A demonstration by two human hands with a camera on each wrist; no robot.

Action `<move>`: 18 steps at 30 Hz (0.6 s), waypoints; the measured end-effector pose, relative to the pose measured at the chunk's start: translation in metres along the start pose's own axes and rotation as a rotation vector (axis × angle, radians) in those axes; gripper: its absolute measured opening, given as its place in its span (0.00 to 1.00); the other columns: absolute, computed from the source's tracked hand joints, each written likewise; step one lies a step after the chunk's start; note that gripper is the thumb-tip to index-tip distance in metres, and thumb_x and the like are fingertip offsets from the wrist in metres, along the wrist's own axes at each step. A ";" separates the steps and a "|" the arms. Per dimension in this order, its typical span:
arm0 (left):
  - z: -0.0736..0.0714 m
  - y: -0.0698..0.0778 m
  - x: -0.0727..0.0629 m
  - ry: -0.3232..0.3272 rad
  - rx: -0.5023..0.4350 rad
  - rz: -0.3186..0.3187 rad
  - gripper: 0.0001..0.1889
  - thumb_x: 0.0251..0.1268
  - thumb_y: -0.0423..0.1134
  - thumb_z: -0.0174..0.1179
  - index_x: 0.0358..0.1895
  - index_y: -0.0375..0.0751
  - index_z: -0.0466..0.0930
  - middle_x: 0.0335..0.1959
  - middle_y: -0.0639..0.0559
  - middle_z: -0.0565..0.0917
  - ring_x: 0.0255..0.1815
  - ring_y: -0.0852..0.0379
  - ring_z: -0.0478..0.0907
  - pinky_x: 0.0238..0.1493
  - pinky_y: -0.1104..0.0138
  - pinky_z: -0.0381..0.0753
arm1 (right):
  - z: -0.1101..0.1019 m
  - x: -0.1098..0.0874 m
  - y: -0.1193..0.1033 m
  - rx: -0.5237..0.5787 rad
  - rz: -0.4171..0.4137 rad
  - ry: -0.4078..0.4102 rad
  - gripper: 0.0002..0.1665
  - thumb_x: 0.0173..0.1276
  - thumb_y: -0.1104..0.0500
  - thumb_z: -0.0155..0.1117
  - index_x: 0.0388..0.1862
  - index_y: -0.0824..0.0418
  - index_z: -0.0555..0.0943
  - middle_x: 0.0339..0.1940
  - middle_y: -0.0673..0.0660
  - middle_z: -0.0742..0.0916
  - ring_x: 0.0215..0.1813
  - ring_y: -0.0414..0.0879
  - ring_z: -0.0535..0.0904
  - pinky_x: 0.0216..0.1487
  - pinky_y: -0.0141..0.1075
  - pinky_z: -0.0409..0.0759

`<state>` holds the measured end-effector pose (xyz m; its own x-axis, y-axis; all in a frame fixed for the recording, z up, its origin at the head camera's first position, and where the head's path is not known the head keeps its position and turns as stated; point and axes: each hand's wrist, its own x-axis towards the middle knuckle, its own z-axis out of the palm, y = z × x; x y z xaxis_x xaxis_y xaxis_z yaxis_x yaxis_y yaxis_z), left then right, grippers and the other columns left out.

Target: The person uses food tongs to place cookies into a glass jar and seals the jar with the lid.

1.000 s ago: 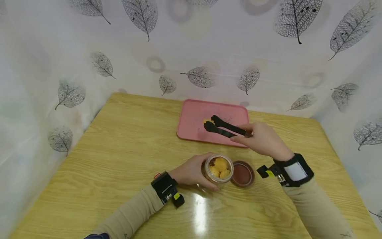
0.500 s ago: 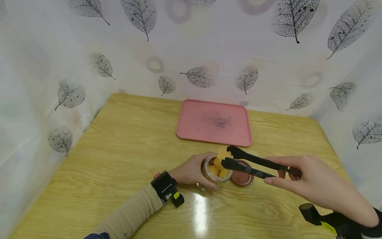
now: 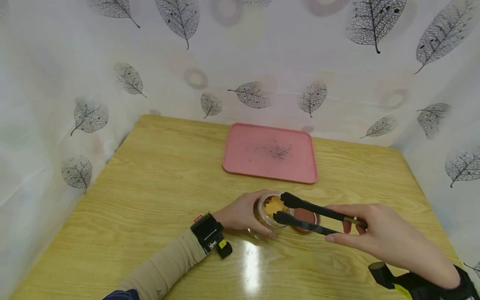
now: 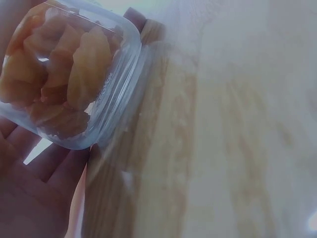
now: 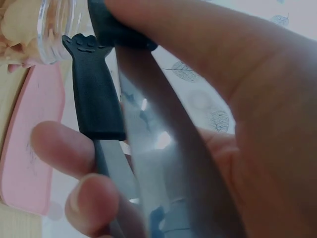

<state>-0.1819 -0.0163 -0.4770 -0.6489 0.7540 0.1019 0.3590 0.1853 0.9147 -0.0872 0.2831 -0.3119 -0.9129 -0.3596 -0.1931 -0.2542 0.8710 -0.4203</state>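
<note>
My left hand [image 3: 241, 214] grips a clear glass jar [image 3: 262, 214] from its left side, with fingers and thumb round it. Yellow-orange dried-fruit-like pieces [image 4: 89, 69] fill much of the jar, seen through its wall in the left wrist view. From the right, my right hand [image 3: 378, 231] holds black-tipped metal tongs [image 5: 94, 94] between thumb and fingers. The tongs' arms are spread, their tips over the jar's open mouth with no piece between them. Behind the tongs, a reddish-brown lid [image 3: 305, 216] lies beside the jar, partly covered.
A pink tray [image 3: 270, 154] with a dark branch print lies toward the back of the wooden table [image 3: 157, 179]. Behind the table hangs a white curtain [image 3: 168, 71] with a leaf pattern.
The tongs came from over the tray to the jar with a yellow-orange piece, which has left their tips at the jar's mouth. The left hand stays on the jar.
</note>
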 end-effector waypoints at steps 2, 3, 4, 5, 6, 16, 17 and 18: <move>0.000 0.000 0.000 -0.004 -0.001 0.001 0.52 0.41 0.53 0.85 0.74 0.64 0.66 0.60 0.66 0.77 0.61 0.64 0.74 0.65 0.63 0.73 | 0.001 0.002 0.000 0.006 0.006 -0.007 0.39 0.60 0.32 0.72 0.64 0.52 0.83 0.25 0.38 0.79 0.18 0.36 0.65 0.18 0.31 0.63; 0.000 -0.001 0.000 -0.005 -0.003 0.001 0.51 0.41 0.53 0.85 0.73 0.63 0.67 0.60 0.66 0.77 0.61 0.64 0.74 0.65 0.63 0.73 | 0.002 0.003 0.000 0.009 0.007 -0.009 0.39 0.60 0.32 0.72 0.64 0.52 0.83 0.24 0.38 0.79 0.18 0.36 0.65 0.18 0.31 0.63; 0.000 -0.001 0.001 -0.006 -0.005 0.001 0.51 0.41 0.53 0.85 0.73 0.63 0.67 0.60 0.66 0.77 0.61 0.64 0.74 0.65 0.63 0.73 | 0.002 0.003 0.000 0.012 0.010 -0.012 0.39 0.60 0.32 0.72 0.64 0.51 0.83 0.24 0.38 0.79 0.18 0.36 0.65 0.18 0.31 0.62; 0.000 -0.001 0.001 -0.008 -0.010 0.002 0.51 0.41 0.52 0.85 0.73 0.63 0.67 0.60 0.66 0.77 0.61 0.64 0.74 0.65 0.63 0.73 | 0.002 0.004 0.000 0.014 0.013 -0.015 0.39 0.59 0.32 0.72 0.64 0.51 0.82 0.24 0.38 0.79 0.18 0.36 0.64 0.18 0.31 0.62; 0.000 -0.001 0.001 -0.009 -0.014 0.003 0.51 0.41 0.52 0.85 0.73 0.63 0.67 0.61 0.65 0.77 0.61 0.64 0.74 0.65 0.63 0.73 | 0.002 0.004 0.000 0.015 0.015 -0.016 0.39 0.59 0.32 0.73 0.64 0.51 0.82 0.25 0.38 0.79 0.18 0.36 0.64 0.18 0.31 0.62; 0.003 0.000 0.002 0.006 -0.043 0.032 0.50 0.41 0.50 0.86 0.72 0.61 0.69 0.61 0.66 0.77 0.63 0.64 0.73 0.67 0.64 0.71 | -0.008 0.002 0.027 0.080 0.147 0.228 0.38 0.70 0.44 0.70 0.71 0.64 0.75 0.35 0.53 0.84 0.25 0.44 0.73 0.20 0.35 0.65; 0.003 0.000 0.002 0.007 -0.045 0.035 0.49 0.41 0.50 0.86 0.72 0.61 0.69 0.61 0.66 0.77 0.63 0.64 0.73 0.67 0.64 0.70 | -0.009 0.005 0.034 0.075 0.183 0.253 0.40 0.72 0.42 0.68 0.72 0.66 0.73 0.38 0.58 0.85 0.28 0.47 0.76 0.21 0.35 0.68; 0.003 -0.001 0.002 0.008 -0.044 0.036 0.49 0.41 0.50 0.86 0.71 0.60 0.69 0.61 0.66 0.77 0.63 0.64 0.73 0.67 0.64 0.70 | -0.009 0.008 0.043 0.074 0.217 0.267 0.42 0.72 0.41 0.66 0.73 0.68 0.71 0.42 0.62 0.85 0.31 0.49 0.78 0.22 0.36 0.69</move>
<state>-0.1808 -0.0130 -0.4786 -0.6417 0.7543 0.1385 0.3528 0.1299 0.9267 -0.1085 0.3202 -0.3232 -0.9969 -0.0599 -0.0509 -0.0298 0.8875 -0.4598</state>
